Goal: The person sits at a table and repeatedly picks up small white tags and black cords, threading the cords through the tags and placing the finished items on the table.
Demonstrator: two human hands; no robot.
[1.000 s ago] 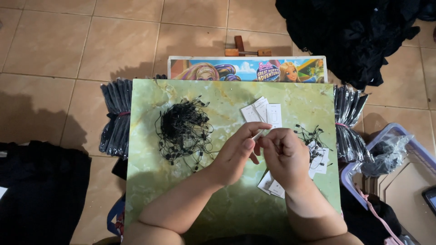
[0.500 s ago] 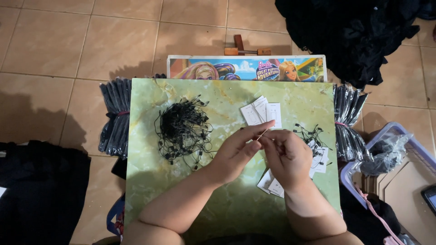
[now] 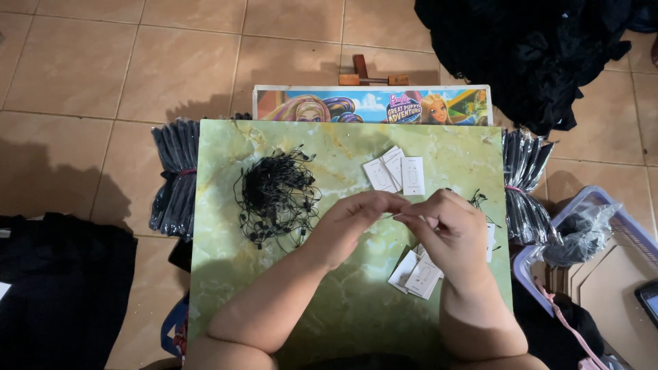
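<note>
Both hands meet over the middle of a green marbled board (image 3: 226,274). My left hand (image 3: 353,226) pinches a thin black string at its fingertips. My right hand (image 3: 449,229) pinches the other side, seemingly a small white paper tag mostly hidden by the fingers. To the left lies a tangled heap of black strings (image 3: 274,199). Three white tags (image 3: 396,173) lie fanned just beyond the hands. More white tags (image 3: 415,274) lie under and beside my right wrist, with a few strung ones (image 3: 480,201) past the right hand.
Bundles of dark wrapped goods sit at the board's left edge (image 3: 175,178) and right edge (image 3: 524,185). A colourful picture board (image 3: 373,106) lies behind. Black cloth piles lie at top right (image 3: 534,55) and lower left (image 3: 62,288). A plastic basket (image 3: 589,233) stands right.
The hands have drawn closer together, fingertips now touching over the board. The thin string between them has shortened. Everything else stays put.
</note>
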